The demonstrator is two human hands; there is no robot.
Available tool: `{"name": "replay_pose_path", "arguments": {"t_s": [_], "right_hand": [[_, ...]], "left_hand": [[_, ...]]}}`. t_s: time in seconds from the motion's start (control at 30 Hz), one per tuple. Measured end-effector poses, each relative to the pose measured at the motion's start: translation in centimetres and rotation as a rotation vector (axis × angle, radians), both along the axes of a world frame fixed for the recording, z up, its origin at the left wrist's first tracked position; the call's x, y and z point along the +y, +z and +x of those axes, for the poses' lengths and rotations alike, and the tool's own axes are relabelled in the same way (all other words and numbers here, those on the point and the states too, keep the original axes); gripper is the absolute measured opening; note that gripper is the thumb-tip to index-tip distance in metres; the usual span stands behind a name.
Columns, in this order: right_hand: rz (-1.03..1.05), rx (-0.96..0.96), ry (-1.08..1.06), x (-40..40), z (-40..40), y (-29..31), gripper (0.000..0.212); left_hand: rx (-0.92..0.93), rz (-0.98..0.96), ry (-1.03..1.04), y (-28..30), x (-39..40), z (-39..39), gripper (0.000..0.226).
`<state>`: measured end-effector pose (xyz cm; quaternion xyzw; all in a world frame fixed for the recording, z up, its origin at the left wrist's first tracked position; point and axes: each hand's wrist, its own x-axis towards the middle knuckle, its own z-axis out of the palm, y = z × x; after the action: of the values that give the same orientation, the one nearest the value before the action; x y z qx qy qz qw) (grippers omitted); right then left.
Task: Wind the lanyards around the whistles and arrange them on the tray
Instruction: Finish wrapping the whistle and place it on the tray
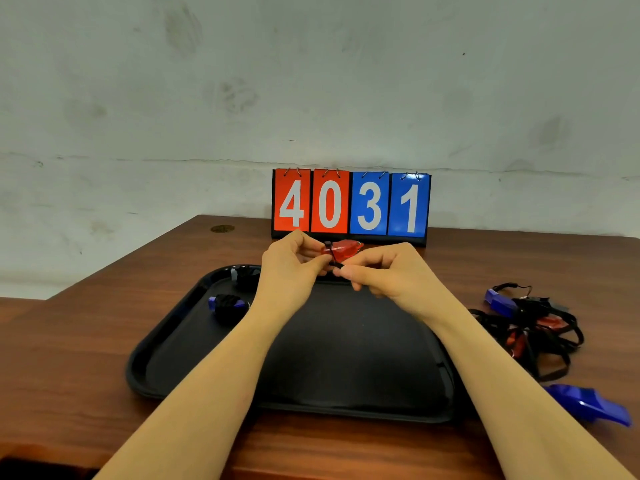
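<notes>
Black tray [166,355] holding two lanyard-wound whistles, one blue [227,304], at its far-left corner. Above it, left hand [294,268] grips red whistle [341,250]; right hand [384,271] pinches its black lanyard [335,260].

The one camera sits on my head. It looks forward and down at the flat black plastic tray [166,358] right in front of me, close up. A pale wall [311,81] stands behind the tray.
</notes>
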<state>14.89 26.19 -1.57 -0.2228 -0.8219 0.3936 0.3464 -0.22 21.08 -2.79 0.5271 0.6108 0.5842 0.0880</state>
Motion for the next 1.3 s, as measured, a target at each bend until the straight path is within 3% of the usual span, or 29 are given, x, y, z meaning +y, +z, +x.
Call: {"name": "replay_pose_path", "arguments": {"t_s": [0.07,0.2,0.33,0.6,0.97,1.17,1.3], "right_hand": [[0.092,0.027,-0.087,0.2,-0.2,-0.3,0.011],[0.517,-0.009,-0.34,1.0,-0.6,-1.1,0.013],[0.581,-0.021,-0.387,1.0,-0.6,-1.3,0.017],[0.391,0.078,-0.444,1.3,-0.5,-1.3,0.017],[-0.249,0.343,-0.348,1.2,0.2,-0.1,0.005],[-0.249,0.298,-0.292,1.4,0.3,0.1,0.009],[-0.128,0.145,-0.156,1.0,0.1,-0.2,0.011]], "left_hand": [[0.025,-0.018,-0.002,-0.1,0.0,0.0,0.013],[0.026,-0.028,-0.019,-0.3,0.2,0.0,0.014],[0.064,-0.024,-0.06,-0.3,0.2,0.1,0.014],[0.141,-0.024,-0.174,-0.1,-0.4,0.4,0.018],[0.024,0.001,-0.29,0.2,-0.7,0.4,0.023],[-0.152,0.071,-0.37,0.7,-0.9,0.4,0.021],[-0.291,0.117,-0.281,0.6,-0.6,0.1,0.015]]}}
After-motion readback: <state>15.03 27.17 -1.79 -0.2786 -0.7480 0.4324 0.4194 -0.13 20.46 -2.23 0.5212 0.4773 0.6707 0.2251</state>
